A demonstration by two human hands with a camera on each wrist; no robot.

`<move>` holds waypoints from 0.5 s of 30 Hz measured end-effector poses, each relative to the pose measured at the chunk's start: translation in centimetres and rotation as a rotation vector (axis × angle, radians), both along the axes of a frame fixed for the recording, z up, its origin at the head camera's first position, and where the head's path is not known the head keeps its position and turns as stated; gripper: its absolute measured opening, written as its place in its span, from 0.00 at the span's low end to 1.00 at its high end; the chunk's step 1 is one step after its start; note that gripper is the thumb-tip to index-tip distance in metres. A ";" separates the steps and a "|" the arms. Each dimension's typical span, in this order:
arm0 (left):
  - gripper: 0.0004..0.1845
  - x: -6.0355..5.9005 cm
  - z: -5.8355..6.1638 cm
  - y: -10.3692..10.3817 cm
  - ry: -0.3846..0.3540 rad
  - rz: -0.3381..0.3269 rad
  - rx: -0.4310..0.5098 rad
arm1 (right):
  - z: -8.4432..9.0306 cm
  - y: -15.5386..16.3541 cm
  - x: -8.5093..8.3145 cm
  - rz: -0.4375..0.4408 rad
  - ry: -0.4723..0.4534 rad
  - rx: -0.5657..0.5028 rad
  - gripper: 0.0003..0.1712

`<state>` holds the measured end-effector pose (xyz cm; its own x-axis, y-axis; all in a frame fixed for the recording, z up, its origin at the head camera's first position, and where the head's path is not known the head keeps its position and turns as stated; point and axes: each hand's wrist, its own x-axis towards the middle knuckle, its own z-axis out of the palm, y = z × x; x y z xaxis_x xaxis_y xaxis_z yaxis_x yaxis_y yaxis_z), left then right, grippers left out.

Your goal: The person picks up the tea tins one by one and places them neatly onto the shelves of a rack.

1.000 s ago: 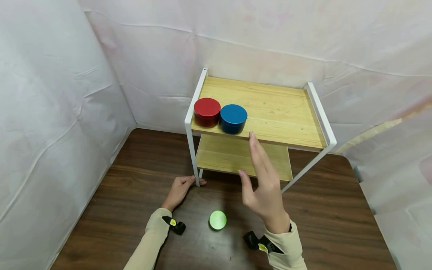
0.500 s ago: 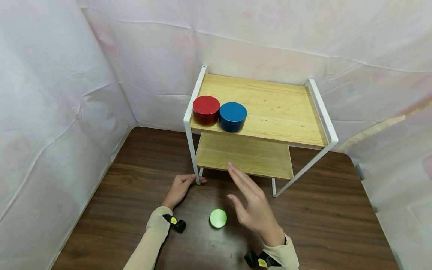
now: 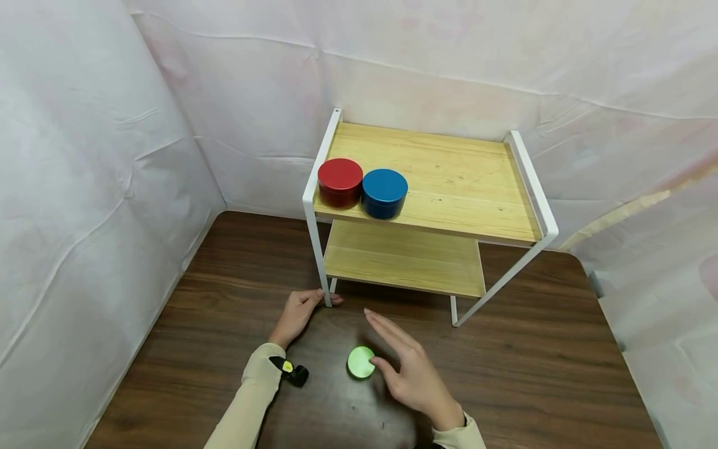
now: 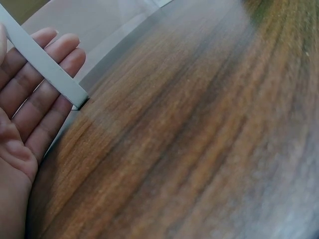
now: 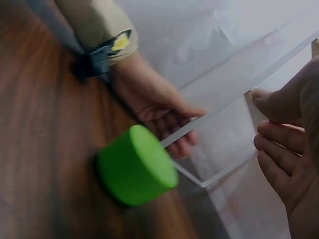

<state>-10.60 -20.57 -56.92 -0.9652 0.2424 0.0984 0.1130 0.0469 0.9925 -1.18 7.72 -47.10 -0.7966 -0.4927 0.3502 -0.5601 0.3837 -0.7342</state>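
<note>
My left hand point(image 3: 294, 317) pinches the front left leg point(image 4: 47, 67) of a small two-tier shelf near its foot, thumb in front and fingers behind. A small round green tin point(image 3: 359, 363) stands upright on the table, between my two hands. My right hand point(image 3: 414, 377) is just to the right of it, fingers extended and thumb spread, holding nothing. In the head view the right thumb tip overlaps the tin's edge. The right wrist view shows the green tin point(image 5: 130, 167) apart from the right fingers point(image 5: 281, 149).
On the shelf's upper board point(image 3: 460, 187), a red tin point(image 3: 339, 184) and a blue tin point(image 3: 384, 194) sit side by side at the front left. The lower board point(image 3: 404, 259) lies beneath. White cloth point(image 3: 252, 112) hangs behind the dark wooden table point(image 3: 533, 362).
My right hand has come down and left from in front of the upper board to beside the green tin. The left hand stays at the shelf leg; the tins have not moved.
</note>
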 end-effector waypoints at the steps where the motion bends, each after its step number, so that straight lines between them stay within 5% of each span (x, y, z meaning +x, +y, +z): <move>1: 0.22 0.0 0.0 0.0 -0.006 0.001 -0.001 | -0.3 0.0 0.2 -0.002 -0.013 0.011 0.48; 11: 0.22 0.1 0.0 -0.1 -0.011 0.003 -0.006 | -3.1 0.3 1.1 -0.043 -0.243 0.078 0.48; 15: 0.22 0.1 0.1 0.0 -0.012 0.006 -0.012 | -4.1 0.4 1.3 -0.040 -0.261 0.120 0.48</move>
<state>-10.52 -20.60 -56.84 -0.9677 0.2378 0.0841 0.1010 0.0596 0.9931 0.17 8.11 -51.21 -0.8717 -0.4847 0.0722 -0.3411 0.4943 -0.7996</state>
